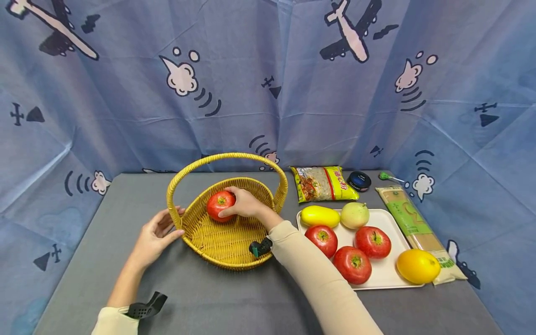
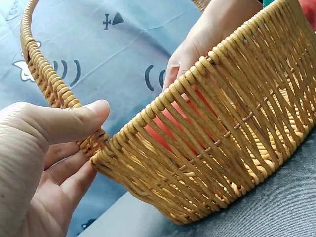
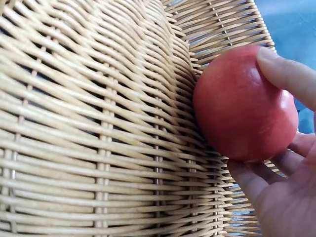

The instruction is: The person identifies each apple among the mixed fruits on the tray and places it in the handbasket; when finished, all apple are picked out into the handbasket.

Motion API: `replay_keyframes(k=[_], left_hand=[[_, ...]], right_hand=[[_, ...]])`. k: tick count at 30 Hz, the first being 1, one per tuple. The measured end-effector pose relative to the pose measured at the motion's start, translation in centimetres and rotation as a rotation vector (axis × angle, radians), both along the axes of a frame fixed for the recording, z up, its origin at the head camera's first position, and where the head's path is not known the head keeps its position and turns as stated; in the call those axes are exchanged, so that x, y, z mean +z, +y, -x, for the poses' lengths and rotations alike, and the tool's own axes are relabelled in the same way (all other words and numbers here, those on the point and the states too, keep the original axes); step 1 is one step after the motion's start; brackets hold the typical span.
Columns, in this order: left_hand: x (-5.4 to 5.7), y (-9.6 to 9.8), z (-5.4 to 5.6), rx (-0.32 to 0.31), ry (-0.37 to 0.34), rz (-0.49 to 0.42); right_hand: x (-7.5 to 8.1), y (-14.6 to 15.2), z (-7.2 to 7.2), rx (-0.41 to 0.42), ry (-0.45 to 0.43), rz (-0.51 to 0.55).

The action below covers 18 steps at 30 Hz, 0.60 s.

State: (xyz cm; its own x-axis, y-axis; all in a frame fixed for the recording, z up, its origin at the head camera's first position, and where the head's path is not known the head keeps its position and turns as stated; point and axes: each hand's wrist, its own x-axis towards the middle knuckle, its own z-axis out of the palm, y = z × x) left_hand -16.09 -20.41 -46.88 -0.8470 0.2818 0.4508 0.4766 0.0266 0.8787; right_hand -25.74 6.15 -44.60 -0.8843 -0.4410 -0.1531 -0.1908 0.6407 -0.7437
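One apple — between right fingers.

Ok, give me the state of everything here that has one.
Basket, upright, handle up
Held apple, inside the basket, unbroken where visible
Left hand, gripping the basket at the handle's foot
Right hand, gripping that apple
Tray, loaded with fruit
Yellow bag, lying flat, filled
Long packet, lying flat, seal unclear
Round black container, looks closed

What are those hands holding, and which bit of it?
The right hand grips an apple by its sides, inside the basket. The left hand pinches the basket where the handle meets the rim.
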Motion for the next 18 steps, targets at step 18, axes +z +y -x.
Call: replay_keyframes(k=[18], left_hand=[[0.13, 0.27, -0.08, -0.036, 0.029, -0.060]], right_hand=[[-0.02, 0.34, -0.48, -0.006, -0.057, -0.008]])
